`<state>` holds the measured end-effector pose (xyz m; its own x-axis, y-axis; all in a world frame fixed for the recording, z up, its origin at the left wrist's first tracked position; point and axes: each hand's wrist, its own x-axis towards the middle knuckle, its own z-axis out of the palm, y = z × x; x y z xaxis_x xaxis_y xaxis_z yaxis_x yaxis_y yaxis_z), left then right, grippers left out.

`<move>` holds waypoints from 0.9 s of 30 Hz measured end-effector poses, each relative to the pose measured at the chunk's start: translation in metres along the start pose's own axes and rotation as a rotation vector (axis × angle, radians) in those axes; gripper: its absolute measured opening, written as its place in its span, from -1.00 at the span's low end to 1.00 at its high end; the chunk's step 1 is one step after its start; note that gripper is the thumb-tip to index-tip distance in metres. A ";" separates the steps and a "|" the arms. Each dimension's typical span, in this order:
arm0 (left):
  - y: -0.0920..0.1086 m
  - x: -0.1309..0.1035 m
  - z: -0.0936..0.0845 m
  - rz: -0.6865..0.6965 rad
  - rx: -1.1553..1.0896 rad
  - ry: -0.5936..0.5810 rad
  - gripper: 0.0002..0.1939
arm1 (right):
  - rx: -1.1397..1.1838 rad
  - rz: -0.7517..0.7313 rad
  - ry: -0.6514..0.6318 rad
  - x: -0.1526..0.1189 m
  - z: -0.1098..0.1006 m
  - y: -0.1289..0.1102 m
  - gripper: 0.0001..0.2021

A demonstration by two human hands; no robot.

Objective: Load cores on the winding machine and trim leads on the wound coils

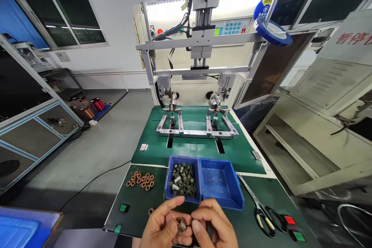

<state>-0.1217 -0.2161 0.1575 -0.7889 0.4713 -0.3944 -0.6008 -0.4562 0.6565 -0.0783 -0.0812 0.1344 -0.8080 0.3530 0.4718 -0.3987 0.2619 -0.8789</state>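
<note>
My left hand (164, 223) is closed around a small copper-wound core (181, 224), from which a thin copper wire sticks up between the fingers. Close beside it, my right hand (213, 223) has its thumb and fingertips pinched together; what they grip is hidden. Just beyond my hands stands a blue bin (167, 180) of small dark metal cores (184, 178), with a few white pieces among them. A second blue bin (236, 186) adjoins it and has thin wire scraps on its floor. Several copper-wound rings (141, 180) lie in a cluster to the left, and one loose ring (150, 211) is nearer my left hand.
Large scissors (260, 211) lie at the right of the green worktop (232, 221), near red (290, 220) and green push buttons (298, 236). Another green button (124, 208) is at the left. Behind the bins stands a winding machine with a metal fixture (197, 133).
</note>
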 end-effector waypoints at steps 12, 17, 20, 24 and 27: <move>-0.012 0.004 0.008 -0.069 -0.041 0.119 -0.66 | 0.028 0.068 -0.274 0.008 -0.016 0.003 -0.79; -0.010 0.000 0.017 -0.015 -0.070 0.177 -0.63 | 0.004 0.071 -0.267 0.006 -0.017 0.004 -0.73; -0.010 -0.002 0.018 -0.021 -0.090 0.192 -0.61 | 0.051 0.087 -0.253 0.007 -0.018 0.003 -0.76; -0.012 -0.001 0.016 -0.031 -0.110 0.175 -0.59 | 0.122 0.177 -0.241 0.008 -0.018 -0.002 -0.93; -0.017 0.000 0.013 0.003 -0.080 0.161 -0.60 | 0.073 0.221 -0.246 0.008 -0.016 -0.005 -0.94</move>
<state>-0.1100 -0.1982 0.1549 -0.7973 0.3457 -0.4947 -0.6018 -0.5187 0.6073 -0.0761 -0.0654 0.1435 -0.9552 0.1649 0.2456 -0.2248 0.1349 -0.9650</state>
